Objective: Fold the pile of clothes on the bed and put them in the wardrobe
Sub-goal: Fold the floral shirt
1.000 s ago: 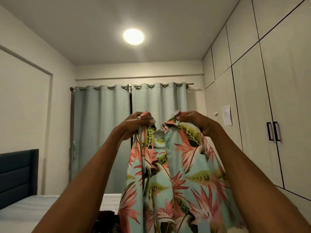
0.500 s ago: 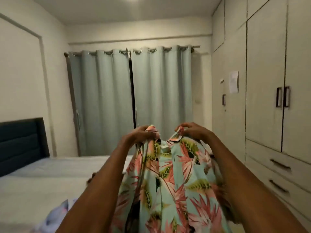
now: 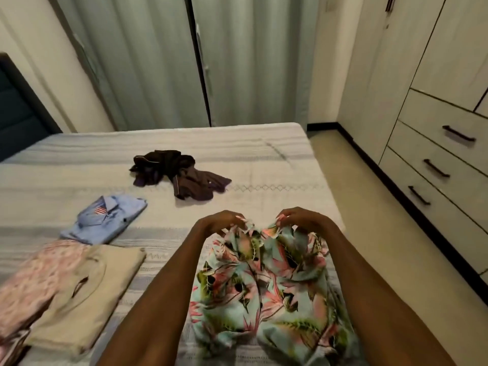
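A floral shirt (image 3: 264, 283) in mint, pink and green lies bunched on the near right part of the bed (image 3: 277, 159). My left hand (image 3: 220, 223) pinches its top edge on the left, and my right hand (image 3: 301, 220) pinches the top edge on the right. A crumpled dark purple garment (image 3: 179, 173) lies unfolded in the middle of the bed. To the left sit a folded light blue shirt (image 3: 105, 217), a folded beige top (image 3: 87, 286) and a pink patterned garment (image 3: 34, 281).
The wardrobe (image 3: 454, 48) stands along the right wall, its doors closed, with three drawers (image 3: 433, 165) below. A strip of floor (image 3: 383, 233) runs between bed and wardrobe. Grey-green curtains (image 3: 158, 62) hang behind the bed, and a dark headboard (image 3: 18, 112) is at the left.
Both hands have come down from chest height to the bed, lowering the floral shirt onto the mattress. The view has tipped down from the curtains to the bed.
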`<state>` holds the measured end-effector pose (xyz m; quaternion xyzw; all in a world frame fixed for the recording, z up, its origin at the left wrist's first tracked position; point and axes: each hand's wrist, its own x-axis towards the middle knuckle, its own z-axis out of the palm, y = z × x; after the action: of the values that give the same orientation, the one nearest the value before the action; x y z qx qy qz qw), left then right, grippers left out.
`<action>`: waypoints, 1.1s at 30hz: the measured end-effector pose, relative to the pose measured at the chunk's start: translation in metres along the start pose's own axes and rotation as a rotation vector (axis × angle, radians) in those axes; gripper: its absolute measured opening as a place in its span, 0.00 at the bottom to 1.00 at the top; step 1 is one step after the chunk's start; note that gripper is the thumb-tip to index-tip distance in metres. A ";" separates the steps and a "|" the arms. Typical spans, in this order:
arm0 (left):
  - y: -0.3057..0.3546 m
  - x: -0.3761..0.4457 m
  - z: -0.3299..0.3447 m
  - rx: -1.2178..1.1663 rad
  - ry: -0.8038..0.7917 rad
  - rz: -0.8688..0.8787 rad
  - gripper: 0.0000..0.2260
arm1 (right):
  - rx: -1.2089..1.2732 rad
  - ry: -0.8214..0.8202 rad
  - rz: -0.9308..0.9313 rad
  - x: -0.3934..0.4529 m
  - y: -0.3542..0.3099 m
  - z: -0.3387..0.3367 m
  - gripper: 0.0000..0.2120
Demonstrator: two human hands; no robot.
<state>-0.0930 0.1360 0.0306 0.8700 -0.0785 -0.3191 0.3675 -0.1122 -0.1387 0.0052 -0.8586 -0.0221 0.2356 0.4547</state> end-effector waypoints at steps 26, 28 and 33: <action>-0.068 0.117 0.021 0.517 0.227 0.169 0.14 | -0.426 0.285 -0.126 0.078 0.068 0.052 0.09; -0.064 0.112 0.024 0.432 0.227 0.165 0.13 | -0.386 0.356 -0.128 0.071 0.072 0.054 0.06; -0.054 0.097 0.038 0.164 0.207 0.154 0.09 | -0.383 0.458 -0.287 0.052 0.071 0.059 0.08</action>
<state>-0.0451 0.1162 -0.0749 0.9167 -0.1327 -0.1912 0.3247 -0.1034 -0.1215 -0.0993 -0.9473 -0.0838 -0.0382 0.3068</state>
